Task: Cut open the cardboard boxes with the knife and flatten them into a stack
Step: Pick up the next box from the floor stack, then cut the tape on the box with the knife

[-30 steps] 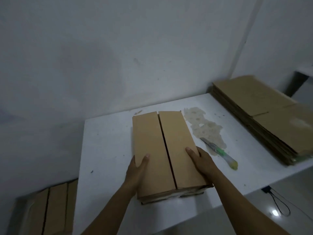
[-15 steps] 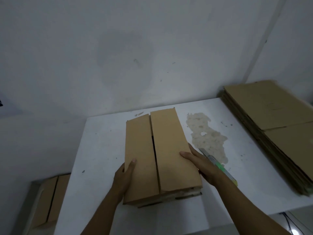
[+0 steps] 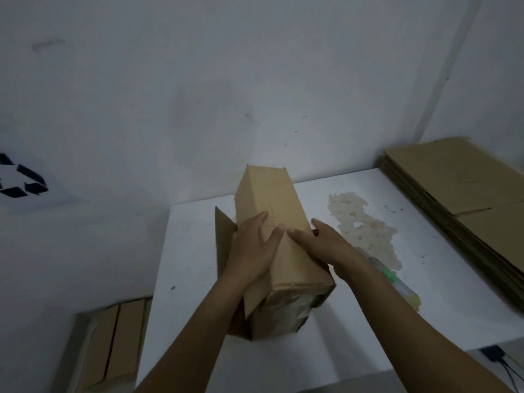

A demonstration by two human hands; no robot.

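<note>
The box (image 3: 272, 199) is being held, seemingly uncut — left hand (image 3: 252, 251) fingers flat, right hand (image 3: 326, 245) fingers clamped on it — stack (image 3: 459, 188) at three o'clock.

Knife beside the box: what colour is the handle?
The knife handle shows green, with yellow at the near end; seen in the head view.

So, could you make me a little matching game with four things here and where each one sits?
Things:
1. cardboard box
2. knife
3. flattened stack
4. spare boxes

Places:
A. right end of the table
B. between the left hand and the right hand
C. low down, left of the table
D. on the table, beside the right forearm

Pairs: 1-B, 2-D, 3-A, 4-C.
</note>
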